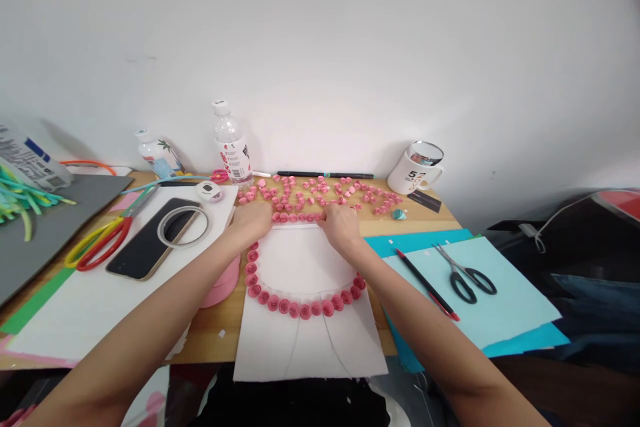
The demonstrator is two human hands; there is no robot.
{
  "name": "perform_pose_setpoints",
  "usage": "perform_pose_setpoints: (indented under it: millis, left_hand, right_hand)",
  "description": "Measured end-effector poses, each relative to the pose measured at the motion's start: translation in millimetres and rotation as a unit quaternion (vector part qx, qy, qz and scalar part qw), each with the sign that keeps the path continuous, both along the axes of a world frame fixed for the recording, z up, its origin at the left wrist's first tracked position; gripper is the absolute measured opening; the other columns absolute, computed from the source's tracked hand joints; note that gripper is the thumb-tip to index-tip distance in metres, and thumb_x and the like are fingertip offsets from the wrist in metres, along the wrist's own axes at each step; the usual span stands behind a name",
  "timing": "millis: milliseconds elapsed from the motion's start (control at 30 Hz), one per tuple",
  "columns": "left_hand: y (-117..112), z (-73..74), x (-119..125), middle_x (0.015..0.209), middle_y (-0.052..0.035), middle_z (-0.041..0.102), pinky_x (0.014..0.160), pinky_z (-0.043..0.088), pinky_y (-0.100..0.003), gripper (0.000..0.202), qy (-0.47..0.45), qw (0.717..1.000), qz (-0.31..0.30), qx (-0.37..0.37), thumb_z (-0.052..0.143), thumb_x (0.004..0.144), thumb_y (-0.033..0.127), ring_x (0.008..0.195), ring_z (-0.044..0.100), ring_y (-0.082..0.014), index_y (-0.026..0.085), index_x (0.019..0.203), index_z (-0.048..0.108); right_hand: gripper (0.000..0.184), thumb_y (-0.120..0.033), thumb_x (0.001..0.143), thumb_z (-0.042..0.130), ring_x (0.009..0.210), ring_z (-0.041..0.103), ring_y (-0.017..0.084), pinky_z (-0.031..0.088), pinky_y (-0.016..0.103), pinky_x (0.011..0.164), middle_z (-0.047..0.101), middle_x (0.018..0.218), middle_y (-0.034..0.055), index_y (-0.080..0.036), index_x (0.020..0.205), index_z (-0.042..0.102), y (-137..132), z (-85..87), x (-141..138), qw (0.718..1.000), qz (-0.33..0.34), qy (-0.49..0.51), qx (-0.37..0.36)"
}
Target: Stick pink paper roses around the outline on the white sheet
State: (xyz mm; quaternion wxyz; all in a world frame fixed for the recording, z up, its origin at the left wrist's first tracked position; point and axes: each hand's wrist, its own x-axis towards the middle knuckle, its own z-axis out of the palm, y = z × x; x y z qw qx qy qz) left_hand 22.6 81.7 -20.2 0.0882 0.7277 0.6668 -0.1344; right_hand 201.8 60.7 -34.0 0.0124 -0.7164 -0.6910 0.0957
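Rose row lying left-right between hands

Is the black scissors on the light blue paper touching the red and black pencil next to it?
Apart. In the head view, bare light blue paper shows between the scissors and the pencil along their whole length.

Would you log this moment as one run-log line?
left hand: on rose row | right hand: same row | white sheet: rose ring partly filled
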Motion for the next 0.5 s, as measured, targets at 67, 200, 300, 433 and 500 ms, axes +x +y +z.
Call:
perform_pose_setpoints:
  millis: [67,200,300,433,500]
  left_hand:
    - [-1.3,3.0,2.2,0.102,-0.0179,0.067,0.077,0.05,-0.037,0.024,0.004,1.0,-0.002,-0.002,0.05,0.076,0.019,0.097,0.063,-0.031,0.013,0.093,0.066]
    - [-3.1,6.9,4.4,0.105,-0.0186,0.067,0.076,0.05,-0.038,0.025,0.009,1.0,-0.006,-0.005,0.048,0.076,0.016,0.098,0.063,-0.0314,0.013,0.094,0.066]
    - [-3.6,7.1,4.2,0.103,-0.0193,0.067,0.076,0.05,-0.038,0.027,0.012,1.0,-0.008,-0.005,0.046,0.076,0.013,0.097,0.063,-0.0311,0.012,0.095,0.065]
    - [-4.4,6.4,4.8,0.1,-0.0189,0.068,0.075,0.05,-0.036,0.03,0.016,1.0,-0.013,0.0,0.042,0.078,0.009,0.095,0.064,-0.029,0.011,0.098,0.064]
    - [-4.1,5.6,5.5,0.1,-0.018,0.069,0.075,0.05,-0.036,0.03,0.018,1.0,-0.014,0.003,0.041,0.078,0.008,0.096,0.064,-0.0282,0.011,0.097,0.064]
  right_hand:
    - [0.016,-0.018,0.085,0.054,0.09,0.066,0.023,0.042,0.029,0.074,0.071,0.091,0.0128,-0.014,0.09,0.069,-0.1,0.9,-1.0,1.0,0.002,-0.003,-0.002]
    - [0.017,-0.018,0.085,0.054,0.089,0.066,0.024,0.043,0.029,0.072,0.071,0.093,0.0138,-0.014,0.093,0.069,-0.4,2.9,-2.7,1.0,0.005,-0.008,-0.005]
    - [0.017,-0.018,0.085,0.054,0.088,0.066,0.025,0.044,0.03,0.071,0.071,0.093,0.0153,-0.013,0.092,0.069,-0.3,3.4,-3.9,1.0,0.006,-0.014,-0.005]
    - [0.017,-0.019,0.086,0.055,0.087,0.066,0.026,0.045,0.029,0.069,0.07,0.093,0.0164,-0.012,0.09,0.07,0.3,3.1,-5.5,1.0,0.003,-0.022,-0.006]
    - [0.017,-0.019,0.085,0.055,0.087,0.066,0.025,0.045,0.029,0.068,0.07,0.092,0.0162,-0.012,0.09,0.069,0.8,3.2,-6.3,1.0,0.003,-0.027,-0.008]
